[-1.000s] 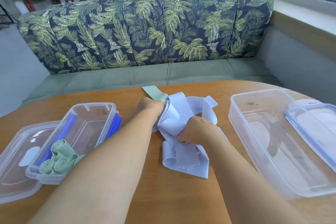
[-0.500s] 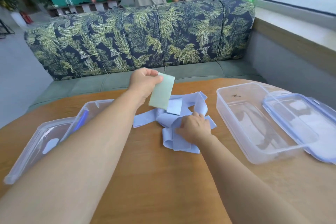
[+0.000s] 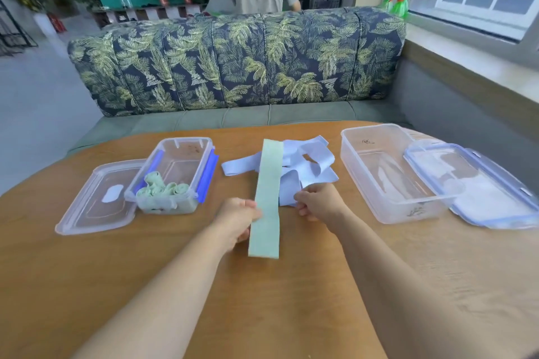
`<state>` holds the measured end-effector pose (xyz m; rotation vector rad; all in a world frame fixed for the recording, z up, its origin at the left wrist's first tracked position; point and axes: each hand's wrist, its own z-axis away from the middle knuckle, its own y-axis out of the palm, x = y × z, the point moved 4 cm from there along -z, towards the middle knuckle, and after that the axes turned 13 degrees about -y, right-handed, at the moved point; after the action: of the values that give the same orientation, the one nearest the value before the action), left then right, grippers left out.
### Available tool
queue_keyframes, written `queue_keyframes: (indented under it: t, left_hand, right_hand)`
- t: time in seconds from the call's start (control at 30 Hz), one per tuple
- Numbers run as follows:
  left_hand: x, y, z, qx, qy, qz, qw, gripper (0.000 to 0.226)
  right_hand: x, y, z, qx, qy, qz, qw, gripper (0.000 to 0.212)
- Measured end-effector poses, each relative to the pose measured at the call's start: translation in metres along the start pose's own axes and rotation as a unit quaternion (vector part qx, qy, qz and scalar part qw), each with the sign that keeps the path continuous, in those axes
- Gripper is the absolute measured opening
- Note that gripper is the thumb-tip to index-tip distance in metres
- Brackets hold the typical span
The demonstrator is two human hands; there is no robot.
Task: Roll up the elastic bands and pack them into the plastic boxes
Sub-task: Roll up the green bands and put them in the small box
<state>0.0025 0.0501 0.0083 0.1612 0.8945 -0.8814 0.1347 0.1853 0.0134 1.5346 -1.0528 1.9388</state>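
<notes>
1. Left hand (image 3: pixel 239 216): forearm reaches in from the lower left. The fingers pinch the left edge of a green band (image 3: pixel 267 198), about midway along it.
2. The green band runs straight away from the person. Its near end is over bare bench (image 3: pixel 291 300); its far end lies across the pile of blue bands (image 3: pixel 309 160).
3. Right hand (image 3: pixel 319 202): fingers curled, knuckles up, against the near edge of the blue pile. Cannot tell whether it pinches a band.
4. Small box (image 3: pixel 204 160), left of the pile, open, blue clips on its sides. Rolled green bands (image 3: pixel 163 189) sit at its near end. Its lid (image 3: pixel 96 207) lies just beside it, with a white patch (image 3: pixel 112 194) that shows no writing.
5. Large box (image 3: pixel 358 172), right of the pile, open. Its blue-rimmed lid (image 3: pixel 490 183) leans on its right side.
6. A dark mark (image 3: pixel 368 141) on the large box's far wall is too small to read.
</notes>
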Motion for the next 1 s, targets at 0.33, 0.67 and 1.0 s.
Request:
queue_keyframes:
  t: [0.33, 0.67, 1.0]
  left_hand:
    - [0.042, -0.009, 0.036, 0.006, 0.023, -0.126, 0.992, 0.028]
    - [0.053, -0.025, 0.057, 0.036, 0.011, -0.377, 0.925, 0.024]
    - [-0.005, -0.033, -0.005, -0.093, 0.101, -0.162, 0.977, 0.042]
  right_hand:
    - [-0.008, 0.024, 0.038, 0.024, 0.004, 0.036, 0.999, 0.014]
    - [-0.010, 0.031, 0.057, 0.014, -0.031, 0.074, 0.997, 0.011]
    - [-0.006, 0.041, 0.033, 0.042, -0.049, 0.186, 0.980, 0.016]
